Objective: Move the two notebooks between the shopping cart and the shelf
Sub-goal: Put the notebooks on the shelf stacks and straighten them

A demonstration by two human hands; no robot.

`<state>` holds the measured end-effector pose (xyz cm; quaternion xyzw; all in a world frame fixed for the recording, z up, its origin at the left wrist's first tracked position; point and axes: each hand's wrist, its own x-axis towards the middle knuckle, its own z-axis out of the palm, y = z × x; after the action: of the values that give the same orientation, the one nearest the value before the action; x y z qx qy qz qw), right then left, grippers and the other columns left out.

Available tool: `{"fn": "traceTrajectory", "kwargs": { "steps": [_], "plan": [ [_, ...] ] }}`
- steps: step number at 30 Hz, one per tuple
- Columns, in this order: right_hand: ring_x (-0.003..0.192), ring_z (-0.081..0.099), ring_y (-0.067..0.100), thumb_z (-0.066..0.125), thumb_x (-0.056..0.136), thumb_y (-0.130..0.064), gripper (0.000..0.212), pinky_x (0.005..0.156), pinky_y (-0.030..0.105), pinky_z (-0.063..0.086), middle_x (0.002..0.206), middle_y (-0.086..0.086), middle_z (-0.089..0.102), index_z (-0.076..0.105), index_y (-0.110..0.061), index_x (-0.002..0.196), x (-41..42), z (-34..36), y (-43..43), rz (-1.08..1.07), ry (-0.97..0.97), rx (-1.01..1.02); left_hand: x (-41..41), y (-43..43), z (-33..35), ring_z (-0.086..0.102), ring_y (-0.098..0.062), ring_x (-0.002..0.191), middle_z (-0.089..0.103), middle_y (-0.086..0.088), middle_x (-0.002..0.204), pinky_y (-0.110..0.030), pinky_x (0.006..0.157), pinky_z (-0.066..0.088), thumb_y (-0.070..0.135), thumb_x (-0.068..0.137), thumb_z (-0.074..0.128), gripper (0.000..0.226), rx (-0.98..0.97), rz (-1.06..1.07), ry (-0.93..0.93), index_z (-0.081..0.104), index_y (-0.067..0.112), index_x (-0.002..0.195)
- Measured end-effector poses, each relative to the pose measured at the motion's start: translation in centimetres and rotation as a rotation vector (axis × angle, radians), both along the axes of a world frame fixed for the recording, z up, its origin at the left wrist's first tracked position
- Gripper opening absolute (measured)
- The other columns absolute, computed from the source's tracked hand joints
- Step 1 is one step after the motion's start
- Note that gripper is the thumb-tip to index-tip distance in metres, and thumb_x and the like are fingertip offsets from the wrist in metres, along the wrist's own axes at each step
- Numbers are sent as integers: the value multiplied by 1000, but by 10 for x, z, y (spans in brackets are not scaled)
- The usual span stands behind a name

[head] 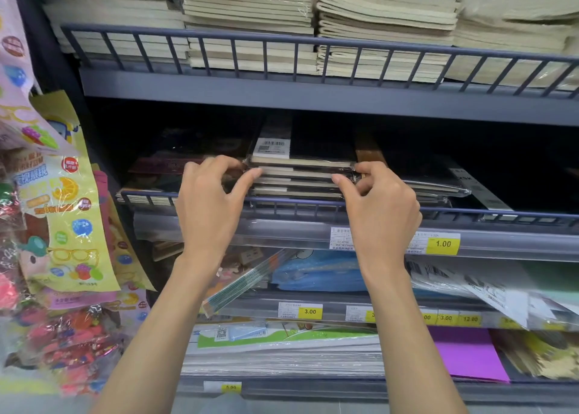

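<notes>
Fingers (216,163) of the left hand (210,204) curl over the left end of a stack of black plastic-wrapped notebooks (300,175) with cream page edges. The thumb tip presses on the stack's front edge, so the hand grips the upper notebooks from that side. On the right hand (382,213) the fingers (372,171) are bent narrow at the stack's right corner. There they pinch the clear wrap and the upper notebooks against the thumb, which lies along the front edge.

The stack sits on the middle shelf just behind the low dark-blue wire rail (297,202), and both hands reach over that rail with the wrists in front of it. How many notebooks the hands hold I cannot tell. A white barcode label (271,147) lies on the top cover, behind the rail and nearer the left hand.

Well above the rail, tall piles of cream-edged exercise books (250,22) fill the upper shelf. Just below the rail, near the right wrist, is a yellow price tag reading 1.00 (443,244). Further below lies a blue plastic packet (316,272). Left of the rail hang bright printed sweet bags (62,194).
</notes>
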<state>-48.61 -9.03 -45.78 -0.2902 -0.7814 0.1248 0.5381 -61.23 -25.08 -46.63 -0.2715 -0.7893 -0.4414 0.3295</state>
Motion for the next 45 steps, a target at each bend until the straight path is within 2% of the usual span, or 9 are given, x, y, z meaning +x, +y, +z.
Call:
{"fn": "traceTrajectory", "kwargs": {
  "steps": [4, 12, 18, 22, 27, 30, 35, 40, 45],
  "plan": [
    [73, 63, 13, 74, 87, -42, 28, 60, 24, 38, 72, -9, 65, 70, -21, 105, -2, 0, 2, -14, -16, -17, -2, 1, -4, 44, -10, 89, 73, 4, 89, -24, 67, 33, 40, 90, 70, 25, -31, 27, 12, 75, 16, 94],
    [76, 67, 20, 74, 88, -37, 27, 59, 27, 42, 83, -3, 70, 69, -17, 105, -5, 1, 2, -57, -43, 18, -1, 7, -7, 45, -9, 80, 70, 4, 82, -23, 62, 31, 33, 91, 72, 19, -34, 36, 66, 73, 14, 85],
    [73, 65, 16, 71, 91, -38, 28, 57, 25, 45, 82, -5, 69, 69, -17, 109, 1, -3, 4, -9, -43, 35, 0, 2, -6, 48, -13, 84, 71, 2, 87, -24, 69, 36, 33, 92, 70, 20, -13, -45, 16, 73, 13, 93],
    [73, 65, 15, 69, 92, -38, 26, 53, 28, 49, 84, -6, 68, 69, -18, 109, 8, -6, 1, -11, -53, 80, 10, -4, -2, 47, -10, 87, 68, 3, 92, -17, 73, 31, 31, 96, 66, 18, -7, -48, 12, 72, 15, 100],
    [78, 67, 15, 65, 95, -36, 24, 54, 24, 42, 95, -5, 69, 68, -19, 111, 26, -10, -1, -34, -73, 114, 32, -5, 1, 50, -13, 84, 66, 9, 94, -16, 70, 34, 24, 97, 63, 9, 1, -139, 61, 68, 18, 103],
    [78, 67, 15, 63, 97, -37, 22, 56, 27, 46, 97, -7, 69, 68, -21, 111, 41, -10, 4, -60, -73, 108, 45, 8, 3, 51, -14, 80, 66, 12, 93, -21, 71, 38, 25, 97, 64, 7, -41, -238, 80, 68, 20, 100],
    [78, 66, 18, 62, 97, -36, 21, 58, 26, 39, 99, -5, 68, 69, -19, 107, 69, -7, 22, -138, -93, 88, 65, 36, 2, 51, -7, 76, 64, 17, 88, -25, 67, 43, 29, 95, 65, 4, -77, -325, 38, 66, 25, 97],
    [79, 65, 24, 63, 96, -37, 25, 61, 28, 37, 101, 0, 67, 68, -15, 109, 94, -2, 50, -157, -70, 53, 80, 65, 2, 51, -4, 78, 63, 19, 87, -24, 60, 35, 38, 95, 63, 8, -119, -267, 3, 63, 30, 97],
    [80, 65, 25, 64, 95, -40, 29, 63, 36, 49, 102, -1, 65, 66, -16, 112, 109, -5, 80, -149, -51, 2, 88, 91, 0, 55, -12, 86, 66, 17, 89, -28, 61, 34, 46, 95, 62, 16, -151, -162, -12, 63, 30, 99]
  ]
}}
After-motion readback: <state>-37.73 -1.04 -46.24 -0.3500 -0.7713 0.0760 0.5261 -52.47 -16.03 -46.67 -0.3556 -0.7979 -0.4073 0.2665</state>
